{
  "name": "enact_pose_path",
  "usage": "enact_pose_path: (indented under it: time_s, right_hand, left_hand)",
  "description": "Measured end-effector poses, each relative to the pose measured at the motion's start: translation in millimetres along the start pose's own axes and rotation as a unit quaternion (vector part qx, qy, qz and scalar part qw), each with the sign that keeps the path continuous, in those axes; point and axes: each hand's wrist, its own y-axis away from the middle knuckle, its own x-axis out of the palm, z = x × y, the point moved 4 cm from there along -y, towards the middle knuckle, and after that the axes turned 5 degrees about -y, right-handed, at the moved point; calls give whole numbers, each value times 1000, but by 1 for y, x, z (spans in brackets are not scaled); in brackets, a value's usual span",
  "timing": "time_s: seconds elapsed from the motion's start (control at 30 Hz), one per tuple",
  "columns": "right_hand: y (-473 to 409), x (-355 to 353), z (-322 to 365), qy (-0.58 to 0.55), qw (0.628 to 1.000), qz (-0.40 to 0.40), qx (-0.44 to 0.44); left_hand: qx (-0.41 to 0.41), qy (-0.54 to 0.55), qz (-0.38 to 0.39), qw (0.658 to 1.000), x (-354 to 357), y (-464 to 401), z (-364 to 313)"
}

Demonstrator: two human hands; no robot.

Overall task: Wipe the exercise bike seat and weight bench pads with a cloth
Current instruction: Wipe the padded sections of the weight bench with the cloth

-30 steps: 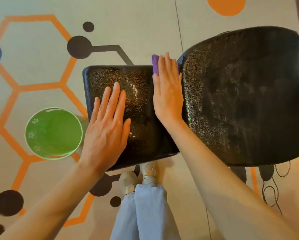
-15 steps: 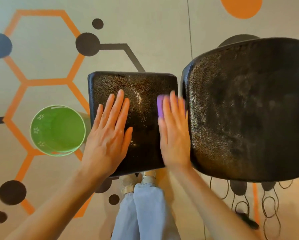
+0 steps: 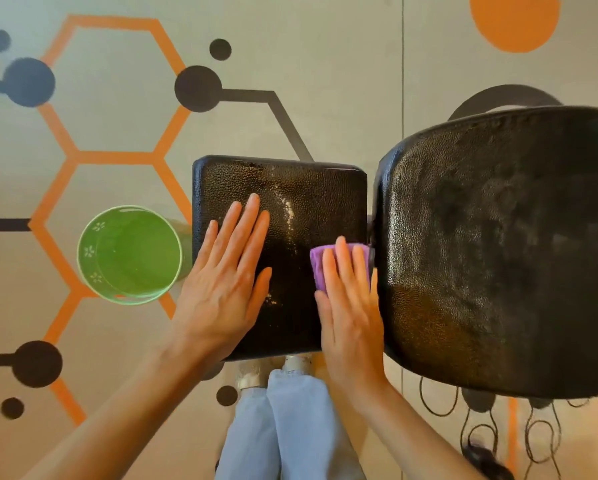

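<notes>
Head view, cloth (image 3: pixel 318 268) slid nearer, right hand (image 3: pixel 351 306)

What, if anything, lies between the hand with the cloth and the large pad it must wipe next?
Nothing visible. The right hand presses the purple cloth on the small pad, right at its edge; only a narrow open gap separates that from the large pad. The left hand lies flat on the small pad's other side.

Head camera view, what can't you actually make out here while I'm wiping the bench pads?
- Cloth: mostly hidden under the right hand; only a purple edge shows.
- Big pad: cut off by the right frame edge.
- Small pad: part covered by the left hand.
- Bench frame: hidden below the pads.
- Bucket: contents unclear.
- Shoes: mostly hidden by the small pad and trouser legs.
</notes>
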Motion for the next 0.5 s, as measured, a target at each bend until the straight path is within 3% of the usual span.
enact_pose_path:
  time_s: [0.17,0.23,0.4,0.5]
  right_hand:
    - [-129,-4,9,30,998,-48,-4]
    - [-120,-2,9,27,999,-44,4]
    - [9,4,15,28,999,20,1]
    - [-65,6,21,6,1000,-16,23]
  left_hand:
    - [-3,-8,1,1000,1,-2,0]
    - [-5,-6,6,1000,1,-2,-1]
    - [6,0,11,1000,-2,0,0]
    - [13,-5,22,1000,-3,0,-1]
